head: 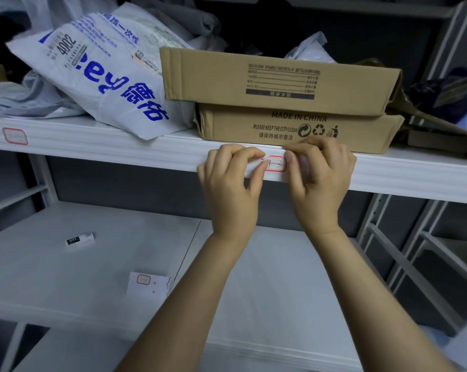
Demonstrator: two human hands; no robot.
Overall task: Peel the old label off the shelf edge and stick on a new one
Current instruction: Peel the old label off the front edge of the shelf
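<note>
A white label with a red border and black handwriting (275, 164) sits on the front edge of the white shelf (119, 149). My left hand (231, 183) has its fingers curled, with the fingertips on the label's left end. My right hand (320, 178) has curled fingers on the label's right end. Both hands cover the label's ends, so only its middle shows. Further left on the same shelf edge is another red-bordered label (15, 136). A torn backing sheet with one red-bordered label (147, 284) lies on the lower shelf.
Two stacked cardboard boxes (280, 103) stand on the shelf right above my hands, with a white printed plastic bag (101, 71) to their left. A small black-and-white cylinder (80, 238) lies on the lower shelf (66, 264). Grey shelf uprights (382, 237) stand at the right.
</note>
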